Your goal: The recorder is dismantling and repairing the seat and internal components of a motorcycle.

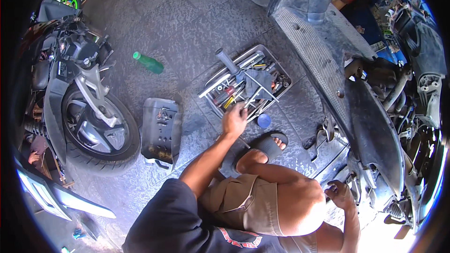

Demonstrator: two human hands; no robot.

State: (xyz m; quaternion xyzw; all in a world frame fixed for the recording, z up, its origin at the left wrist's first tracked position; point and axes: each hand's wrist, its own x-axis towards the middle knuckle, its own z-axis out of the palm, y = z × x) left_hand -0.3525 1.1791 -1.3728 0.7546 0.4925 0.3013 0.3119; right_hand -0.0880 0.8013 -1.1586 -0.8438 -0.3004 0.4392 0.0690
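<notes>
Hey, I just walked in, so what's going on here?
Someone in shorts and sandals is down low beside a scooter. Their left hand is at the near edge of a tray full of tools, though whether the fingers grip one is unclear. Their right hand is curled next to the scooter; what it holds, if anything, can't be made out. Left of the tools, a dark bin has small metal parts in it, and a green bottle lies on the floor.
</notes>
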